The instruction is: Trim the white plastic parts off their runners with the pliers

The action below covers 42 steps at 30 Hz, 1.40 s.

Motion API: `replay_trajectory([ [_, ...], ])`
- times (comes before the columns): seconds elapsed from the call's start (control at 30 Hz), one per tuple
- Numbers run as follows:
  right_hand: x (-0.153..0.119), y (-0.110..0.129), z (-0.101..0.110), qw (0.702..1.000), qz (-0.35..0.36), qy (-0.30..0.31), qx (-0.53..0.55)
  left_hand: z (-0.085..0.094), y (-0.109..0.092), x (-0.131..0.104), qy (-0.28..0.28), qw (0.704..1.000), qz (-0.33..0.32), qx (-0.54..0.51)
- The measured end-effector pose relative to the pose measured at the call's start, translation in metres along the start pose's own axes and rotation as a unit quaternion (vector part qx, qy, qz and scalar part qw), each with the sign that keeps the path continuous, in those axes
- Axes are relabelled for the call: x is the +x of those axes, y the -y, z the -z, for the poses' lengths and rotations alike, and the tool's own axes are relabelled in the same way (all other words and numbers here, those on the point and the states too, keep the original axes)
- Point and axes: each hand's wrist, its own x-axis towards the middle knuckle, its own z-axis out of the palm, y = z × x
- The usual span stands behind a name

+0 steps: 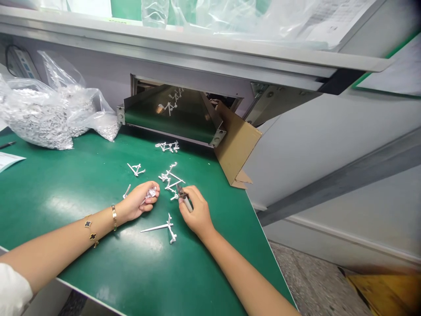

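Head view, left to right: what have we got?

Filled clear bags [39, 115], then our left hand [136, 202], fingers curled shut around small white bits [151, 192].

And the white frames [169, 179]?

Scattered on the green table [108, 272]; the main jumble lies between our hands, slightly farther out. One more sits nearer us, well apart from it.

Right side?

Our right hand [197, 211], fingers clamped on the cutters [187, 201], tip at the jumble's edge. We can't tell if it touches, or if the blades are parted.

Step?

We'd call it clipping bits off the frames, left palm collecting. Next move probably calls for steadying a frame without spilling the bits, and lining the blades up on a joint.
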Motion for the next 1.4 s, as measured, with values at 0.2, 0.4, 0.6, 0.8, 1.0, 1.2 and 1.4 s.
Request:
replay_trajectory([
  [0.2,0.002,-0.02,-0.012,0.993,-0.073,0.045,-0.086,0.003,-0.003,0.002,0.024,0.994,0.056,-0.087],
  [0.4,0.002,-0.015,-0.013,0.989,-0.071,0.082,-0.1,-0.003,0.005,-0.002,0.014,0.999,0.022,0.045],
  [0.6,0.011,-0.016,-0.023,0.976,-0.118,0.074,-0.165,-0.012,0.005,-0.008,0.036,0.991,0.034,0.124],
  [0.8,0.009,-0.019,-0.024,0.984,-0.086,0.059,-0.147,-0.007,-0.001,-0.005,-0.005,0.999,0.022,0.034],
  [1.0,0.003,-0.016,-0.017,0.995,-0.041,-0.006,-0.095,0.004,-0.008,0.003,-0.028,0.997,0.036,-0.057],
  [1.2,0.001,-0.012,-0.003,0.986,0.103,-0.015,-0.127,0.008,-0.015,0.004,-0.001,0.991,0.082,-0.105],
  [1.4,0.001,-0.01,0.003,0.975,0.122,-0.034,-0.182,0.008,-0.015,0.001,-0.007,0.997,0.079,-0.021],
])
